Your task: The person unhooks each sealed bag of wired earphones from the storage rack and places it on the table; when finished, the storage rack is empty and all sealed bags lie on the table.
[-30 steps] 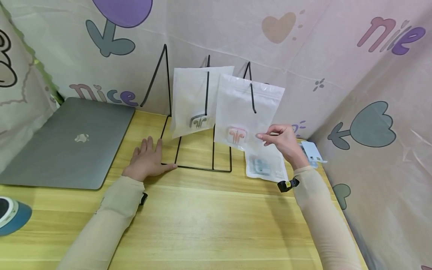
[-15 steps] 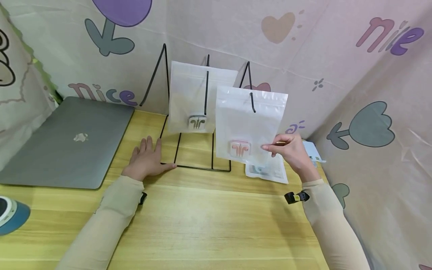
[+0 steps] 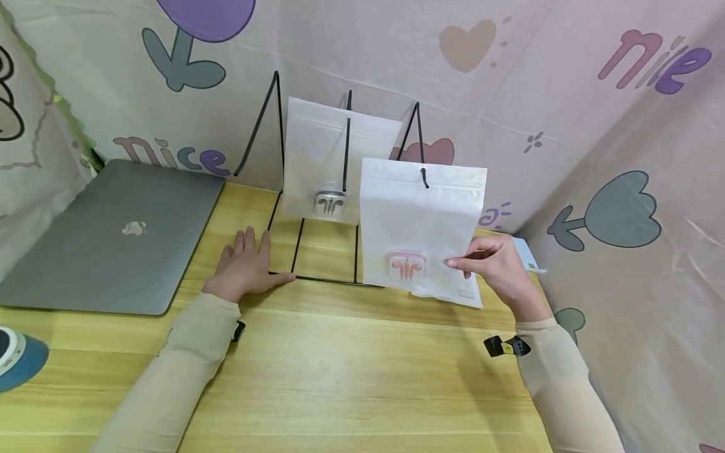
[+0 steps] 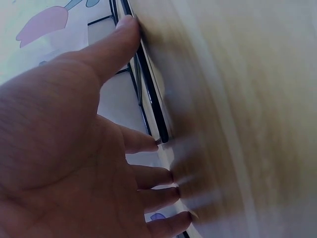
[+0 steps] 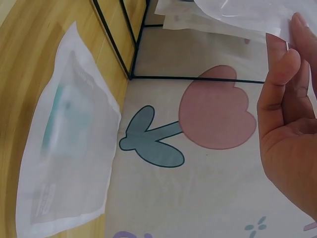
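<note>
A white zip bag with pink earphones in a clear case hangs on the right hook of a black wire rack, close to the hook's tip. My right hand pinches this bag's lower right edge between thumb and fingers. On the middle hook hangs a second white bag, holding dark earphones in a case. My left hand lies with fingers spread at the rack's left front corner. In the left wrist view, its thumb touches the rack's base bar.
Another white bag with something teal inside lies on the table, mostly hidden from the head view. A pale blue flat item is behind my right hand. To the left are a closed grey laptop and a blue round container.
My right hand has moved down and towards me, drawing the pink-earphone bag along its hook towards the tip. The bag behind it has swung flatter and slightly up. My left hand stays put.
</note>
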`<state>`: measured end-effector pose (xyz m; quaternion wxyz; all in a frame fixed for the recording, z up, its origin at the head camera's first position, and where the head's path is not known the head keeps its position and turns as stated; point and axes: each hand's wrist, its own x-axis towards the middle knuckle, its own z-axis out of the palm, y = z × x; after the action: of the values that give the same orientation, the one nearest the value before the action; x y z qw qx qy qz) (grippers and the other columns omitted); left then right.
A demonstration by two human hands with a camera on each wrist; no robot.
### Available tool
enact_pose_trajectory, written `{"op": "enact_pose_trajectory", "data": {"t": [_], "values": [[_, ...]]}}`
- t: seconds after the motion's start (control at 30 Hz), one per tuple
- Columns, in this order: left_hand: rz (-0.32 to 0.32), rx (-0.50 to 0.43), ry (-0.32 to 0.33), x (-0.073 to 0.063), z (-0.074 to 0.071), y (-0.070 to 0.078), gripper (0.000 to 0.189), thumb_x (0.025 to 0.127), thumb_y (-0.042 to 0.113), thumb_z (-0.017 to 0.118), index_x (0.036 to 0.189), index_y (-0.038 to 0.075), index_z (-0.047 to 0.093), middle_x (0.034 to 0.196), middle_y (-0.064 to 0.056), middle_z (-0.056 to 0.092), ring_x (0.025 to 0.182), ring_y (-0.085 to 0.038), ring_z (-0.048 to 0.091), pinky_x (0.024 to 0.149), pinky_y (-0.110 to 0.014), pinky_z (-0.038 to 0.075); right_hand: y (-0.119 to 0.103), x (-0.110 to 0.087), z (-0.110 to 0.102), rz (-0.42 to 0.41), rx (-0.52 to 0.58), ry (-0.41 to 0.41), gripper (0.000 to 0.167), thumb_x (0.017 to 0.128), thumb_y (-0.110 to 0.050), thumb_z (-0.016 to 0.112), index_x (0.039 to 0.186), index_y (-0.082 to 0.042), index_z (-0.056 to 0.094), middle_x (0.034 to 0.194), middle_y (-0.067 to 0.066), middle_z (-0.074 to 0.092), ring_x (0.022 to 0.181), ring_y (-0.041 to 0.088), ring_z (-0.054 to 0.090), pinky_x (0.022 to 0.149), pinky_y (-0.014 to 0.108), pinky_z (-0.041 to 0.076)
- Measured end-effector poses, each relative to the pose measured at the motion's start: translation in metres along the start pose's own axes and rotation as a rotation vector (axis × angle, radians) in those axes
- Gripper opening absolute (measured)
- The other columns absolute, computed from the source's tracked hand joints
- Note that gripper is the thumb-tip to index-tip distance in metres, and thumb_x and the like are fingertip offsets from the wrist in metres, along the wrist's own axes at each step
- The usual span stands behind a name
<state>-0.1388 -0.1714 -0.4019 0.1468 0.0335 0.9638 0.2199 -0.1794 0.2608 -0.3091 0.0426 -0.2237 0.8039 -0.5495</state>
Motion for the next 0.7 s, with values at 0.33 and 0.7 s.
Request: {"op": "enact_pose_trajectory", "data": {"t": [0.33,0.7], "values": [[-0.003,-0.005,-0.013,0.002,0.002,-0.003,0.108,0.092,0.060,0.058,0.153,-0.009,0.003,0.153,-0.039,-0.012,0.140,-0.054,-0.012,0.109,-0.067,-0.002,-0.008,-0.012,-0.002,-0.007,0.027,-0.038,0.011,0.078,0.008,0.079,0.072,0.003,0.071,0.064,0.010,0.063,0.052,0.022,0.056,0.053,0.028,0.049],[-0.001,0.000,-0.005,0.003,0.002,-0.004,0.109,0.091,0.062,0.058,0.154,-0.009,0.003,0.154,-0.039,-0.011,0.140,-0.054,-0.011,0.109,-0.067,-0.001,-0.011,-0.025,-0.004,0.002,-0.013,-0.040,0.011,0.079,0.006,0.079,0.072,0.002,0.072,0.062,0.014,0.060,0.052,0.026,0.056,0.051,0.029,0.048]]}}
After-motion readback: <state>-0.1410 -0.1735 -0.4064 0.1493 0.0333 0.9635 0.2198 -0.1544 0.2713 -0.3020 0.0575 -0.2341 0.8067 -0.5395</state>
